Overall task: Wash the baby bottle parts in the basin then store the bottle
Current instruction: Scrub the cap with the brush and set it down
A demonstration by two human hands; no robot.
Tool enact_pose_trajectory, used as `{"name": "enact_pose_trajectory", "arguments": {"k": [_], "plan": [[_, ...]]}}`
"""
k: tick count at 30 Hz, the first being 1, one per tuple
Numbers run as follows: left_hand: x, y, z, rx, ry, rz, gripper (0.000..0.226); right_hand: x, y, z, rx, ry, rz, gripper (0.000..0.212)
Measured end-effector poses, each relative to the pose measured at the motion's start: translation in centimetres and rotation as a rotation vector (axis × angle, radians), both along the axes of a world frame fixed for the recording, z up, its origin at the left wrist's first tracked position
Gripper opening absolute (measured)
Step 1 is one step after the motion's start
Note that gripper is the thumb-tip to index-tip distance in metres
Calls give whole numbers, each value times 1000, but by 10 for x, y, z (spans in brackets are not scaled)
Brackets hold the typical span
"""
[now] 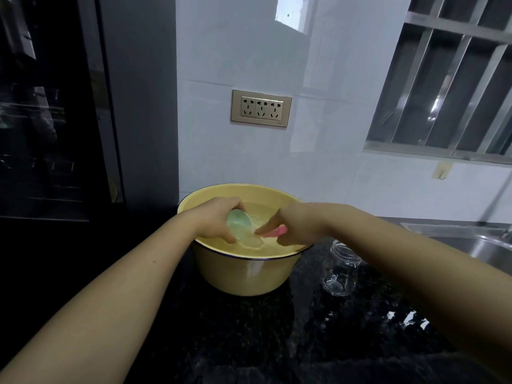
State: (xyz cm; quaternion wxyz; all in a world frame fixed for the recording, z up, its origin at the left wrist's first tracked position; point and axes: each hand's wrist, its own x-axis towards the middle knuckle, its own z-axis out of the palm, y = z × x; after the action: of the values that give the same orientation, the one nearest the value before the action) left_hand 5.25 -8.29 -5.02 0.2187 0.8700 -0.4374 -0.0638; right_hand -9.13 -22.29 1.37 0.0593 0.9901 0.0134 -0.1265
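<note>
Across the near foreground, black speckled stone counter [249, 328], wet glints toward the right. Standing on it mouth up, just right of the basin, clear bottle body [342, 268]. Further in, yellow basin [243, 275] with a dark rim, filled with cloudy water. Over the water, left hand [219, 220] curled round a pale green rounded part [238, 221], right hand [293, 223] pinching a pink piece [277, 231]; between them a clear piece [250, 241] at the surface, shape hard to make out. Off right, steel sink [471, 242], cut by the edge. Behind, white tiled wall [304, 162] with gold triple socket plate [261, 108], barred window [443, 92], dark glass-fronted cabinet [41, 120] at left, contents unreadable.
</note>
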Motion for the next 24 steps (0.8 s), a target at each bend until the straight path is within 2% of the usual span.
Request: {"name": "enact_pose_trajectory", "arguments": {"k": [5,11,14,18,21,24], "plan": [[-4,1,2,-47,4,6,64,7,-7,2,200,-65,34,46],[-9,2,7,-86,60,55,74,2,-26,2,370,-167,-62,43],[-10,1,6,-41,48,103,68,-2,-39,9,429,-185,-115,40],[-9,1,7,-80,84,133,58,-13,-52,25,463,-183,-140,33],[-9,0,7,-49,95,92,40,-19,-56,31,386,-195,-188,32],[-11,-1,7,-2,90,22,24,-19,-47,27,151,-196,-206,37]]}}
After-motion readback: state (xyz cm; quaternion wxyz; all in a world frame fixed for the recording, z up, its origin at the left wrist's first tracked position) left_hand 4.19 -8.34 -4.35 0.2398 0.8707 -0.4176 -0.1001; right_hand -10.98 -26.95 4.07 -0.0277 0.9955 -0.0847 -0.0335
